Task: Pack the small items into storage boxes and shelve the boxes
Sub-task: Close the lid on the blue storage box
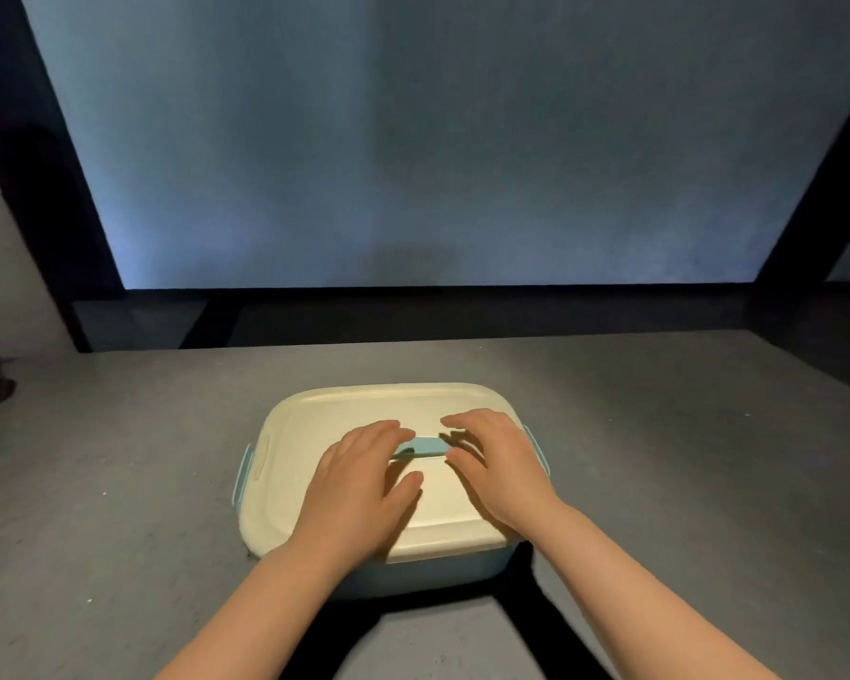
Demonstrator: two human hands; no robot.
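Dim grey shelf surface (119,483) against a blue-grey back panel (413,139); rounded pale-blue plastic storage box with cream lid (442,512) at near centre, left hand (364,478) and right hand (496,463) flat on lid, fingers straight and slightly spread, flanking light-blue handle (425,446), probably to seat or slide it.

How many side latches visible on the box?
2: left latch on the storage box's left edge; right latch on the right edge, partly behind the right hand. Others may be hidden.

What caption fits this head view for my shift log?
Both hands, left hand and right hand, rest on the cream lid of a blue storage box, fingers meeting at its handle.
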